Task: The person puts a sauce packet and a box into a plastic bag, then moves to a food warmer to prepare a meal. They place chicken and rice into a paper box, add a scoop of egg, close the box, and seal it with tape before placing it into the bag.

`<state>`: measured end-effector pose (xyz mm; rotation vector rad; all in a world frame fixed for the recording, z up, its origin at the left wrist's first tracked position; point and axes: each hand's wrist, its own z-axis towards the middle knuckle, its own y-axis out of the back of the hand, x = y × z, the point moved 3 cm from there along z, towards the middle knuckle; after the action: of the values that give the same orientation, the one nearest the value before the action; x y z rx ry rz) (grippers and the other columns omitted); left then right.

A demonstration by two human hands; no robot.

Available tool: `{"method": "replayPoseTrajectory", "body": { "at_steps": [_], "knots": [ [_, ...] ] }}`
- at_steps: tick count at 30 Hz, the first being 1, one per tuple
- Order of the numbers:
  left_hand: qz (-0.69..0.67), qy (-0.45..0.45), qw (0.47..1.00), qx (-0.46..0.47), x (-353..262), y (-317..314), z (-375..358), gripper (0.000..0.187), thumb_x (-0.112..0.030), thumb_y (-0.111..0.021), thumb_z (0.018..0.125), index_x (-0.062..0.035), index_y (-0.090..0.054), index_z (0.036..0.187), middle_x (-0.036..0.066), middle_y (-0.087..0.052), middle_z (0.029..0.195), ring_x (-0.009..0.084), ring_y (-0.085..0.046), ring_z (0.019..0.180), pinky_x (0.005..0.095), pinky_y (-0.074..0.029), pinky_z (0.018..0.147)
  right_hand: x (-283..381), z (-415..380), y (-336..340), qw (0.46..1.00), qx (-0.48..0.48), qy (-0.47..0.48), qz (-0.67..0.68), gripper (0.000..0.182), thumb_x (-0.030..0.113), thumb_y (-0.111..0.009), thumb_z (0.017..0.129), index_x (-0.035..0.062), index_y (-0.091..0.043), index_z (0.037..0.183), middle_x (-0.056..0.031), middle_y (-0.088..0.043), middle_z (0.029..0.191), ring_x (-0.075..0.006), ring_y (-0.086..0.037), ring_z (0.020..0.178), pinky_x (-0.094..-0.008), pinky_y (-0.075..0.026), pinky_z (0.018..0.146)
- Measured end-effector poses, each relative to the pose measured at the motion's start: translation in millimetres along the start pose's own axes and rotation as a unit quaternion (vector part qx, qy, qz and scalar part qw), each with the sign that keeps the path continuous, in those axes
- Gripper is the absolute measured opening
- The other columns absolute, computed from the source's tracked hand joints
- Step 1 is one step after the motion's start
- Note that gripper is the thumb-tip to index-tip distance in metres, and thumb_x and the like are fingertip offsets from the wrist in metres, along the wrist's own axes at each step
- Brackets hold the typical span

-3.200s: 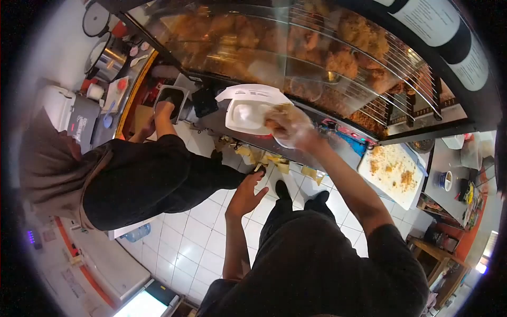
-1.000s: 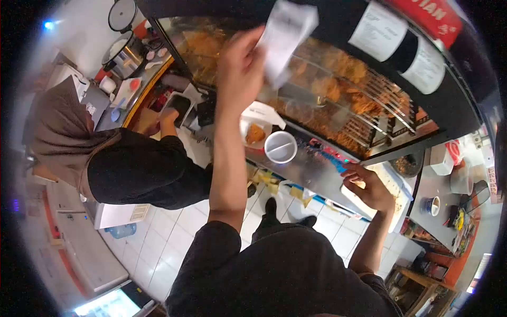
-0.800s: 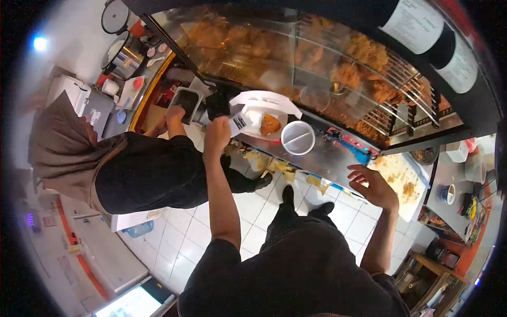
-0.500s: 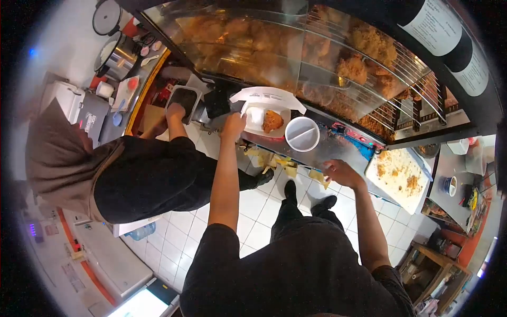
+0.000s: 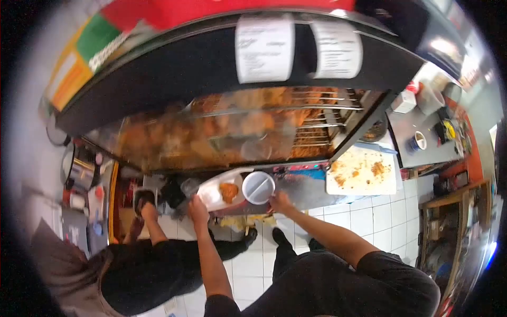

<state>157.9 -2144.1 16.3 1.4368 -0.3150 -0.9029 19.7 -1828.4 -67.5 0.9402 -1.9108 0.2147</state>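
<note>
A white paper takeaway box [image 5: 210,196] sits with its lid raised on the counter's edge, with a piece of fried chicken [image 5: 228,192] inside. My left hand [image 5: 199,210] is closed on the left end of this box. Close against its right side stands a round white tub [image 5: 259,186] with a divider across the middle. At the tub's lower right rim is my right hand [image 5: 281,202], fingers curled in and touching the rim; blur softens the exact grip.
Above the counter is a glass display case [image 5: 211,132] full of fried chicken. To the right lies a crumb-covered white board [image 5: 362,177] with a blue-handled tool [image 5: 375,148]. At left, a co-worker's hand [image 5: 149,212] is at a dark container [image 5: 142,198].
My right hand has gone from spread above the counter to the tub's rim. My left hand stays at the box. The camera view has turned and tilted up toward the case.
</note>
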Motion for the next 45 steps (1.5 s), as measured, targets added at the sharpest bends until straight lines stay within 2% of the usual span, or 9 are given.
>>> {"method": "replayPoseTrajectory", "body": {
  "at_steps": [3, 10, 24, 26, 30, 32, 35, 41, 45],
  "knots": [
    [0.001, 0.02, 1.0, -0.002, -27.6, 43.7, -1.7, 0.026, -0.015, -0.044, 0.097, 0.0009, -0.064, 0.096, 0.024, -0.067, 0.086, 0.0439, -0.065, 0.085, 0.052, -0.051, 0.073, 32.2, -25.3, 13.7, 0.993, -0.118, 0.011, 0.025, 0.031, 0.016, -0.049, 0.093, -0.009, -0.067, 0.086, -0.0193, -0.071, 0.073, -0.0292, -0.072, 0.061, -0.0403, -0.06, 0.063],
    [-0.023, 0.128, 0.99, -0.048, -27.4, 98.4, -33.0, 0.024, -0.012, -0.048, 0.095, 0.0047, -0.064, 0.089, 0.024, -0.066, 0.088, 0.0416, -0.066, 0.084, 0.0498, -0.052, 0.071, 43.7, -37.7, 40.1, 0.978, -0.161, 0.001, 0.13, 0.031, 0.015, -0.052, 0.095, -0.0108, -0.065, 0.085, -0.0183, -0.07, 0.068, -0.0259, -0.072, 0.059, -0.0386, -0.061, 0.054],
    [-0.076, 0.107, 0.988, -0.076, -23.1, 132.7, -91.5, 0.033, -0.02, -0.041, 0.104, 0.0061, -0.059, 0.097, 0.029, -0.064, 0.089, 0.0471, -0.061, 0.088, 0.0522, -0.046, 0.075, 13.1, -36.4, 51.3, 0.988, -0.094, 0.017, 0.122, 0.026, 0.014, -0.057, 0.091, -0.0078, -0.061, 0.104, -0.0154, -0.069, 0.07, -0.0238, -0.071, 0.058, -0.0333, -0.059, 0.052],
    [-0.09, 0.092, 0.987, -0.1, -35.3, 146.3, -104.8, 0.033, -0.021, -0.041, 0.104, 0.0064, -0.058, 0.097, 0.029, -0.064, 0.088, 0.0469, -0.061, 0.087, 0.0513, -0.046, 0.075, -4.0, -29.2, 64.7, 0.968, -0.233, 0.084, -0.045, 0.025, 0.015, -0.059, 0.094, -0.0055, -0.06, 0.107, -0.0121, -0.07, 0.078, -0.0174, -0.068, 0.062, -0.0285, -0.055, 0.056],
    [-0.102, 0.066, 0.984, -0.129, -58.9, 159.6, -133.7, 0.033, -0.021, -0.04, 0.104, 0.0064, -0.057, 0.096, 0.029, -0.062, 0.087, 0.047, -0.06, 0.085, 0.0489, -0.045, 0.074, 52.4, -92.7, 119.9, 0.937, -0.214, 0.246, 0.127, 0.027, 0.017, -0.058, 0.097, -0.0035, -0.058, 0.114, -0.0089, -0.068, 0.088, -0.0128, -0.062, 0.068, -0.0275, -0.052, 0.061],
    [-0.115, 0.053, 0.986, -0.105, -85.8, 167.0, -147.5, 0.033, -0.021, -0.04, 0.104, 0.006, -0.057, 0.096, 0.029, -0.062, 0.087, 0.0475, -0.059, 0.085, 0.0488, -0.045, 0.073, 87.7, -142.7, 150.6, 0.978, -0.036, 0.17, 0.114, 0.033, 0.023, -0.061, 0.096, -0.0017, -0.058, 0.117, -0.0117, -0.069, 0.102, -0.0175, -0.064, 0.096, -0.0308, -0.052, 0.083],
    [-0.16, 0.012, 0.984, -0.075, -152.3, 172.0, -164.8, 0.031, -0.021, -0.041, 0.103, 0.0046, -0.057, 0.096, 0.029, -0.061, 0.087, 0.0484, -0.058, 0.085, 0.0486, -0.044, 0.073, 92.7, -210.2, 184.3, 0.967, 0.15, 0.159, 0.127, 0.053, 0.03, -0.059, 0.099, 0.0014, -0.044, 0.141, -0.0101, -0.063, 0.11, -0.0135, -0.06, 0.09, -0.0319, -0.051, 0.079],
    [-0.213, -0.105, 0.971, 0.037, -315.6, 141.3, -223.1, 0.031, -0.021, -0.043, 0.102, 0.0048, -0.058, 0.094, 0.027, -0.063, 0.084, 0.0481, -0.059, 0.08, 0.05, -0.045, 0.068, 37.7, -315.7, 248.6, 0.945, 0.161, 0.173, 0.226, 0.084, 0.037, -0.061, 0.098, 0.01, -0.008, 0.157, -0.0161, -0.045, 0.141, -0.0202, -0.049, 0.123, -0.0332, -0.046, 0.097],
    [-0.158, -0.208, 0.963, 0.063, -428.3, 85.0, -266.4, 0.027, -0.018, -0.045, 0.101, 0.0049, -0.057, 0.093, 0.028, -0.062, 0.082, 0.0475, -0.059, 0.078, 0.049, -0.044, 0.066, -30.0, -360.0, 328.0, 0.942, -0.043, 0.238, 0.233, 0.087, 0.045, -0.061, 0.095, 0.0075, -0.011, 0.155, -0.0138, -0.053, 0.125, -0.0172, -0.058, 0.1, -0.0311, -0.054, 0.078]
  ]
}}
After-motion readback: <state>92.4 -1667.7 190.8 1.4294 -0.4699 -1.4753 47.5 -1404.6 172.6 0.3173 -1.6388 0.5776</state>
